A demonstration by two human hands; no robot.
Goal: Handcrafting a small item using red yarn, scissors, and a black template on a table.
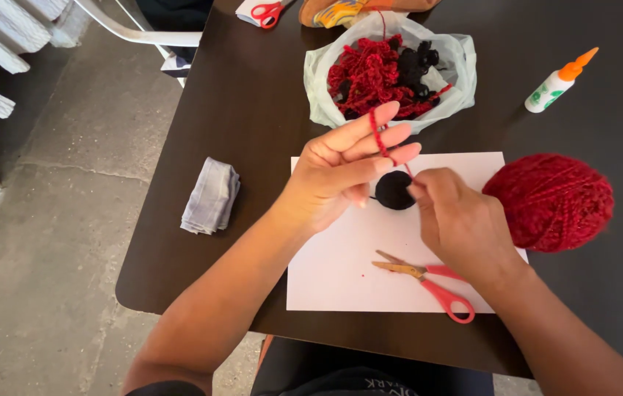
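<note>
Looping over spread left hand [333, 176] fingers, red yarn [379, 136] runs down into right hand [458, 220] pinching grip

Both bare forearms are reaching up from the lower edge of the frame toward its middle. The left hand [333, 180] is spreading its fingers [370, 121] long and straight, pointing toward the upper right, palm turned sideways. The right hand [462, 220] is curling inward, pinching its fingertips together beside the left hand's fingertips.
</note>
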